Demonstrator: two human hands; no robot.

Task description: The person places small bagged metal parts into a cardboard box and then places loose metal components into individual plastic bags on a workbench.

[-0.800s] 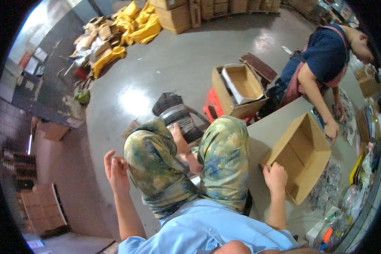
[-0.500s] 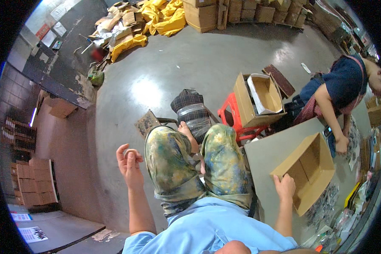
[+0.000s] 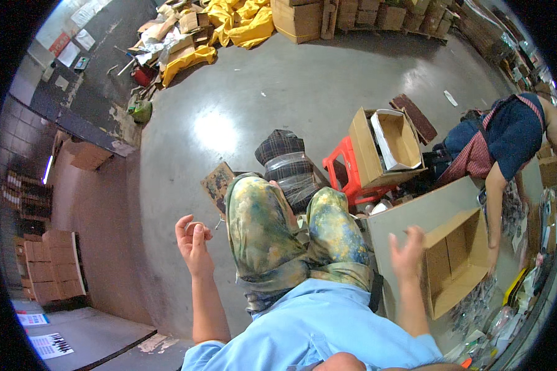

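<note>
- I viewed the scene from my remote post and logged 2 bare hands, both raised, with 1 box [image 3: 455,266] nearest the right.
- Box location: on the table [image 3: 408,211], at the wearer's right. It was tan cardboard with its open top facing the camera.
- Right hand [image 3: 407,253]: fingers spread and blurred, just beside the near edge of the box. I saw nothing held. Whether a fingertip touched the edge, I could not tell.
- Left hand [image 3: 195,244]: fingers half curled, thumb up near them, over the floor beside the left knee. I saw no object in it; the inside of the curl was partly hidden.
- Done, in my judgement: the box was formed, its walls standing.
- Outstanding, as far as visible: no cover lay over the box and I saw no contents in it. What else remained, I could not determine.
- A co-worker [image 3: 513,139] bent over the table, 1 arm reaching down at the far side of the box. The hand was blurred; I could not confirm contact.
- Clear bags [image 3: 473,303] lay beside the box.
- Beyond the table, a carton [image 3: 365,151] with a white box [image 3: 397,141] inside it sat on a red stool [image 3: 348,176].
</note>
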